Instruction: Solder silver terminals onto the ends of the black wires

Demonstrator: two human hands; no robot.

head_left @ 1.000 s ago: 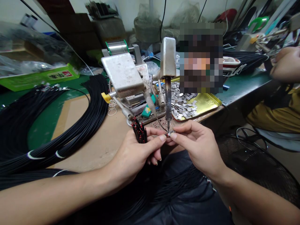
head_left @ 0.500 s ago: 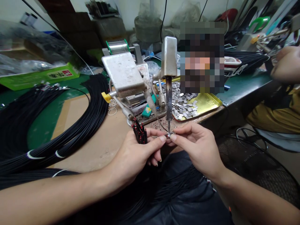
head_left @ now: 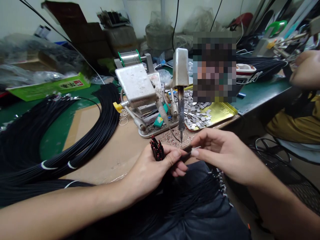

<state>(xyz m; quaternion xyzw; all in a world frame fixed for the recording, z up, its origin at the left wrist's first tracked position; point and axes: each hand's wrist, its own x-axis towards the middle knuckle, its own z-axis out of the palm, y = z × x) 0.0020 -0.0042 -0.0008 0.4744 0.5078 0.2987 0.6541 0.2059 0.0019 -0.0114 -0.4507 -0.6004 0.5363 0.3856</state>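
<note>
My left hand [head_left: 152, 168] is closed around a bundle of black cables [head_left: 157, 150], whose red-tipped ends stick up above the thumb. Pinched between the thumb and fingers of my right hand [head_left: 221, 156] is a small metal connector [head_left: 197, 147] at the end of a black cable. The two hands almost meet, the right a little higher. Just above and left of the connector, the soldering iron [head_left: 181, 110] points straight down in its stand, its tip apart from the connector. More black cables [head_left: 190, 196] lie across my lap, several with metal ends at the right.
A yellow tray [head_left: 226, 108] holds many loose metal connectors [head_left: 197, 116]. Behind the soldering stand [head_left: 136, 83] sits a solder wire spool [head_left: 130, 57]. Coiled black cables [head_left: 100, 123] lie at left near a green box [head_left: 50, 86]. Another person's arm [head_left: 306, 70] is at the right.
Both hands have drawn away from the soldering tip, with the connector moving right and slightly down from under it. My right hand has turned a little. The view has shifted slightly.
</note>
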